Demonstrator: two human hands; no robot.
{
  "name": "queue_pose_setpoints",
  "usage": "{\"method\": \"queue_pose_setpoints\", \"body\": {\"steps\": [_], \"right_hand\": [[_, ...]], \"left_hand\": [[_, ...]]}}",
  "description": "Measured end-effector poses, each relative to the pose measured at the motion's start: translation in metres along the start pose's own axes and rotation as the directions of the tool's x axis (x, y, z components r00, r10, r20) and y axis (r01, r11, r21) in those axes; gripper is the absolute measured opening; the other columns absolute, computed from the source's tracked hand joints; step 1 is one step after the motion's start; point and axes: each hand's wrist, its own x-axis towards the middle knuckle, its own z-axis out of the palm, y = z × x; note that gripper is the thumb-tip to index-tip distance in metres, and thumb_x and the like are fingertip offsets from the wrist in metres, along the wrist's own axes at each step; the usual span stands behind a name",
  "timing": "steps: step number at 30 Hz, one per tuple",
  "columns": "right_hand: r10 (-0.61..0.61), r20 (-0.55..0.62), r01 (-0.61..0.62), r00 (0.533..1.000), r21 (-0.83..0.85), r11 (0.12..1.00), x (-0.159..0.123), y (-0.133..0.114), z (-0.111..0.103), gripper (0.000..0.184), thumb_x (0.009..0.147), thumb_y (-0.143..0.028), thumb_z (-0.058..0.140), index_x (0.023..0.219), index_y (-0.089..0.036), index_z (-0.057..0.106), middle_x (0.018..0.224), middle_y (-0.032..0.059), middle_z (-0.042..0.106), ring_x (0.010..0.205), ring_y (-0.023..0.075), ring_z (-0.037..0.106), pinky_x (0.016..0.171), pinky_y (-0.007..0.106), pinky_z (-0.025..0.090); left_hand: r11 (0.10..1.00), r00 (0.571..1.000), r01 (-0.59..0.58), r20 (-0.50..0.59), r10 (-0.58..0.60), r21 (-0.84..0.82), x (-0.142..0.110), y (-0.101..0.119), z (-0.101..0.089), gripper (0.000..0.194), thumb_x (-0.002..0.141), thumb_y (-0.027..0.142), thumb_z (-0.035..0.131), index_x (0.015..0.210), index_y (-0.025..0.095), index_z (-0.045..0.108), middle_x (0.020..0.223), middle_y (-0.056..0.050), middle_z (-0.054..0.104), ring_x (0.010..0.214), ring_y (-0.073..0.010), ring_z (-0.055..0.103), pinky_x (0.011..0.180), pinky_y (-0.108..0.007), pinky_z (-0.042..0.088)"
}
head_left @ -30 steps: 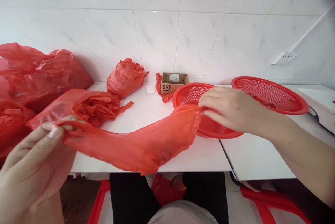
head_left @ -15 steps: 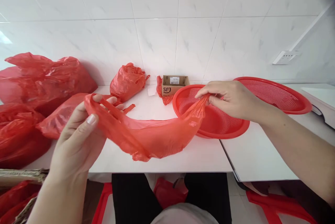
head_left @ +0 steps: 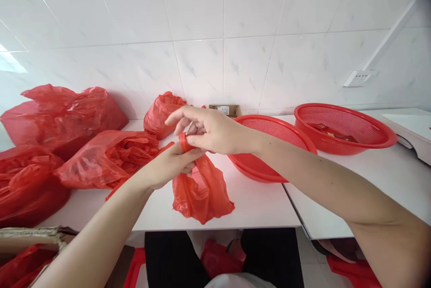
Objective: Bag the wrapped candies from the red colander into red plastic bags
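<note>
A red plastic bag [head_left: 204, 196] hangs low over the front of the white table, its body bunched and creased. Its handle end is wound round the fingers of my left hand [head_left: 173, 164], which is closed on it. My right hand [head_left: 218, 133] lies across the top of the left, thumb against the wound strip and the other fingers curved above it. Part of the left fingers is hidden by the right hand. Close behind both hands sits a filled red bag [head_left: 160, 115].
Red mesh baskets [head_left: 269, 121] [head_left: 343, 142] stand to the right; the farther one holds small dark packets [head_left: 336, 135]. Several bulky red bags [head_left: 70, 115] crowd the left side. A cardboard box [head_left: 232, 109] is by the wall, and an open carton [head_left: 32, 234] is at lower left.
My hands have come together from far apart, the right moving left across the table. The bag, stretched sideways between them before, now hangs down with its end wrapped round my left fingers.
</note>
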Motion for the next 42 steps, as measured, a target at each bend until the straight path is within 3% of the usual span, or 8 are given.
{"method": "queue_pose_setpoints", "body": {"steps": [6, 14, 17, 22, 25, 33, 38, 42], "right_hand": [[0.135, -0.003, -0.135, 0.991, -0.031, 0.99, -0.015, 0.03, -0.001, 0.028, 0.087, -0.025, 0.061, 0.114, -0.022, 0.055, 0.096, 0.0011, 0.063, 0.083, 0.0143, 0.06, 0.077, 0.034, 0.051], [0.059, -0.258, -0.117, 0.964, -0.217, 0.969, -0.037, 0.012, 0.011, 0.005, 0.091, -0.019, 0.055, 0.095, -0.021, 0.055, 0.09, -0.0002, 0.065, 0.079, 0.0127, 0.06, 0.072, 0.03, 0.047], [0.038, -0.203, -0.077, 0.978, -0.19, 0.979, -0.047, 0.003, 0.02, 0.01, 0.091, -0.02, 0.057, 0.1, -0.022, 0.055, 0.09, -0.0013, 0.065, 0.079, 0.0125, 0.061, 0.073, 0.029, 0.048], [-0.07, -0.265, 0.064, 0.962, -0.032, 0.997, -0.049, 0.013, 0.033, 0.03, 0.093, -0.032, 0.058, 0.12, -0.026, 0.048, 0.096, 0.0012, 0.068, 0.099, 0.0174, 0.064, 0.094, 0.036, 0.046], [0.073, -0.31, -0.044, 0.948, 0.099, 0.994, -0.038, 0.036, 0.038, 0.035, 0.1, -0.039, 0.043, 0.134, -0.027, 0.042, 0.109, 0.0046, 0.067, 0.11, 0.019, 0.062, 0.099, 0.042, 0.044], [0.282, -0.008, -0.252, 0.959, 0.424, 0.87, -0.028, 0.075, 0.043, 0.034, 0.098, -0.043, 0.047, 0.128, -0.027, 0.053, 0.105, 0.0023, 0.068, 0.105, 0.0179, 0.064, 0.098, 0.039, 0.048], [0.334, -0.001, -0.292, 0.943, 0.479, 0.828, -0.037, 0.07, 0.037, 0.029, 0.088, -0.046, 0.064, 0.082, -0.018, 0.057, 0.085, 0.0024, 0.069, 0.085, 0.0165, 0.069, 0.087, 0.035, 0.051], [0.387, 0.019, -0.329, 0.922, 0.567, 0.755, -0.041, 0.069, 0.048, 0.021, 0.088, -0.037, 0.067, 0.088, -0.019, 0.056, 0.084, -0.0005, 0.069, 0.075, 0.0126, 0.068, 0.082, 0.033, 0.051]], "left_hand": [[0.97, 0.992, 0.06, -0.093, -0.085, -0.237, 0.002, -0.009, -0.009, 0.035, 0.084, 0.051, 0.063, 0.07, 0.02, 0.057, 0.052, 0.01, 0.021, 0.043, -0.0059, 0.02, 0.045, -0.021, 0.036], [0.987, 0.996, -0.088, -0.032, 0.084, -0.133, -0.002, -0.01, -0.005, 0.041, 0.093, 0.055, 0.047, 0.086, 0.019, 0.065, 0.061, 0.0, 0.06, 0.053, -0.0122, 0.051, 0.058, -0.027, 0.046], [0.984, 0.993, -0.112, -0.064, 0.104, -0.14, -0.001, -0.013, -0.013, 0.038, 0.092, 0.052, 0.049, 0.103, 0.02, 0.067, 0.072, -0.002, 0.066, 0.061, -0.0148, 0.056, 0.067, -0.031, 0.05], [0.977, 0.987, -0.156, 0.048, 0.151, 0.146, -0.004, -0.013, -0.021, 0.019, 0.083, 0.038, 0.063, 0.08, 0.022, 0.073, 0.076, -0.004, 0.066, 0.073, -0.0193, 0.059, 0.071, -0.032, 0.049], [0.912, 0.979, -0.197, 0.017, 0.204, 0.36, -0.006, -0.014, -0.016, 0.013, 0.082, 0.028, 0.059, 0.078, 0.022, 0.07, 0.077, -0.002, 0.067, 0.07, -0.0178, 0.059, 0.063, -0.028, 0.046], [0.569, 0.738, -0.262, -0.219, 0.638, 0.779, 0.0, -0.035, -0.005, 0.023, 0.087, 0.016, 0.049, 0.105, 0.022, 0.062, 0.108, -0.005, 0.069, 0.087, -0.0174, 0.065, 0.07, -0.027, 0.047], [0.54, 0.732, -0.309, -0.167, 0.661, 0.783, -0.007, -0.055, -0.01, 0.032, 0.094, 0.021, 0.047, 0.121, 0.022, 0.064, 0.111, -0.007, 0.071, 0.1, -0.0192, 0.067, 0.085, -0.028, 0.05], [0.488, 0.686, -0.297, -0.171, 0.707, 0.821, -0.015, -0.069, -0.01, 0.035, 0.093, 0.016, 0.048, 0.124, 0.023, 0.064, 0.104, -0.005, 0.072, 0.091, -0.0173, 0.068, 0.078, -0.026, 0.05]]}}
